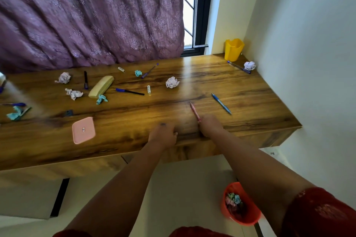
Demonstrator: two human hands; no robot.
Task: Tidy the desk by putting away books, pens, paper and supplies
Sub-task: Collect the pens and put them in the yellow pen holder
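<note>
Wooden desk [250, 90] set against purple curtain [86, 15], littered with pens and paper balls. Pink pen [195, 112] gripped by right hand [211, 126], tip raised over desk. Left hand [163, 134] curled at front edge, nothing seen held. Blue pen [221, 103] lying just right. Yellow cup [233, 49] at far corner; orange bin [248, 215] on floor.

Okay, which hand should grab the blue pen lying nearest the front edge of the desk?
Probably the left hand: it holds nothing. The right hand lies closer to the blue pen but already grips a pink pen.
</note>
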